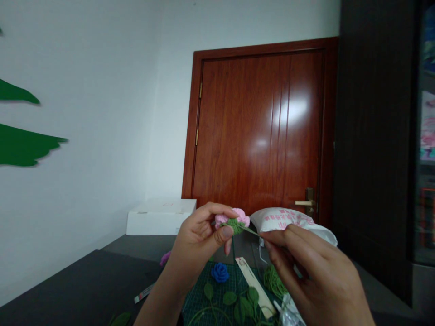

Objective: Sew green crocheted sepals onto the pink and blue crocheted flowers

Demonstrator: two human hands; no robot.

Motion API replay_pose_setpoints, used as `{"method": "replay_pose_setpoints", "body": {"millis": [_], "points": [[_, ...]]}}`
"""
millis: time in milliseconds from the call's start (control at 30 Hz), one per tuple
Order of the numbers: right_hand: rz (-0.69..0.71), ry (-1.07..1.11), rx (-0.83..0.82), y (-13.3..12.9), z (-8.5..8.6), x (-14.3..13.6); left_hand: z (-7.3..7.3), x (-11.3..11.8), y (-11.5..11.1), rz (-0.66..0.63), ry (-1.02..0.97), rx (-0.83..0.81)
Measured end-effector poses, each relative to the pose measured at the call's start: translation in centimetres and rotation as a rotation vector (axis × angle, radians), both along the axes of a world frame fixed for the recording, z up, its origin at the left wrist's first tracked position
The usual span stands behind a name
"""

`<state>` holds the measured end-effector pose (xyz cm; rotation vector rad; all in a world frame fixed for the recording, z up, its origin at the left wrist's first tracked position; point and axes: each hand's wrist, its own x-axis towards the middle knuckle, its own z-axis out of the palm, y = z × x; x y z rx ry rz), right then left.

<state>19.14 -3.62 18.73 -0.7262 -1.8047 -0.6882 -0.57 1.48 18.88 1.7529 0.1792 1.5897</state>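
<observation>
The white bag (288, 220) behind the hands carries pink printed characters, too blurred to read. The left hand (199, 237) pinches a crocheted pink flower (238, 218) with a green base, held up above the dark table (84, 285). The right hand (306, 267) pinches the thin green strand (250, 231) coming off it. A blue crocheted rose (219, 272) lies on the green cutting mat (200, 308) below.

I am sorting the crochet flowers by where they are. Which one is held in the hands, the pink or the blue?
The pink flower, pinched in the left hand while the right hand pulls its green thread. The blue flower lies untouched on the green mat below.
</observation>
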Motion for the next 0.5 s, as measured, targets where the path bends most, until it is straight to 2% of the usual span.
{"method": "replay_pose_setpoints", "body": {"millis": [267, 500], "points": [[-0.039, -0.031, 0.001, 0.16, -0.35, 0.51, 0.02, 0.05, -0.02, 0.000, 0.002, -0.007], [-0.106, -0.061, 0.043, -0.02, -0.44, 0.34, 0.29, 0.17, -0.33, 0.071, 0.051, -0.022]]}}
